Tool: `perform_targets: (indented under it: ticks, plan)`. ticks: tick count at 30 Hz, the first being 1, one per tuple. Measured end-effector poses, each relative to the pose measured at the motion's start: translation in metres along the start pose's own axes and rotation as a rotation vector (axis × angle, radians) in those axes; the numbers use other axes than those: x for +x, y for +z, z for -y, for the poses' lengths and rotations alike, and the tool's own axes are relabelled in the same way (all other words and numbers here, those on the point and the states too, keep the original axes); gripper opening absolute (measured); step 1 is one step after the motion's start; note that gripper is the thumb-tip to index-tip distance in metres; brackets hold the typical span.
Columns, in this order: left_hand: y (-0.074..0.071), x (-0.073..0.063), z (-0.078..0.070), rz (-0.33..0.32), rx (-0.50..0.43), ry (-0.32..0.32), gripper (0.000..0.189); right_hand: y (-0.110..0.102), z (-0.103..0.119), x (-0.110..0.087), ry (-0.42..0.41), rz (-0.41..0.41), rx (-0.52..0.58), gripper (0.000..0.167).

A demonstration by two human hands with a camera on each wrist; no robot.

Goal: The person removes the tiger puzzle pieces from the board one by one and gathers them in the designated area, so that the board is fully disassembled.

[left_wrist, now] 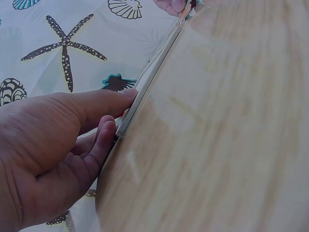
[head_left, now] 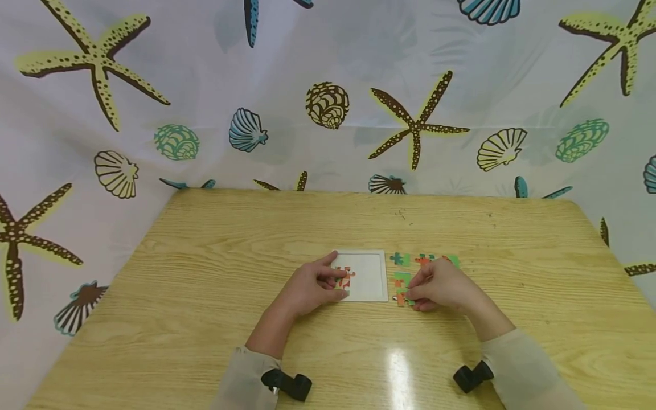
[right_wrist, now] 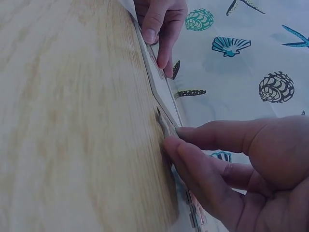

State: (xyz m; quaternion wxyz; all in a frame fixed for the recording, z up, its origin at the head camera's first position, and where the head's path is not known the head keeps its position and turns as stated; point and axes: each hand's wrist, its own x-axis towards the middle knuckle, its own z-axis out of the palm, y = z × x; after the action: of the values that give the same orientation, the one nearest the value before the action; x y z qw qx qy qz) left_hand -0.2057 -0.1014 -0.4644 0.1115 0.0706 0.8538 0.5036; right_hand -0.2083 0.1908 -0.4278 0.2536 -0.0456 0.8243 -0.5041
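Observation:
A white square puzzle tray (head_left: 370, 279) lies on the table with a few joined red and white jigsaw pieces (head_left: 345, 279) at its left side. My left hand (head_left: 311, 286) holds the tray's left side, its thumb along the near edge and a finger over those pieces. Right of the tray, my right hand (head_left: 439, 286) pinches a jigsaw piece (right_wrist: 164, 126) between thumb and fingers; the piece is tilted and partly hidden by the fingertips. Close to that hand lie loose orange and green pieces (head_left: 402, 278).
Behind the right hand is a row of more loose pieces, with a green one (head_left: 400, 259) nearest the tray. The wooden table (head_left: 205, 273) reaches back to a hanging cloth (head_left: 287, 74) printed with shells and starfish.

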Motion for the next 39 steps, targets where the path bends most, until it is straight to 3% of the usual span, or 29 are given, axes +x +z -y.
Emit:
perform_targets:
  ticks: [20, 33, 39]
  plan:
    - [-0.0014, 0.0012, -0.0012, -0.001, 0.013, 0.015, 0.032, 0.0047, 0.0021, -0.0001, 0.005, -0.07, -0.161, 0.01]
    - [0.0006, -0.0003, 0.0001, -0.008, 0.008, 0.023, 0.04, 0.0089, 0.0026, -0.0036, -0.038, -0.093, -0.18, 0.009]
    - [-0.0009, 0.0002, -0.0008, -0.001, 0.016, 0.021, 0.061, 0.0081, 0.003, -0.0035, -0.044, -0.082, -0.213, 0.009]
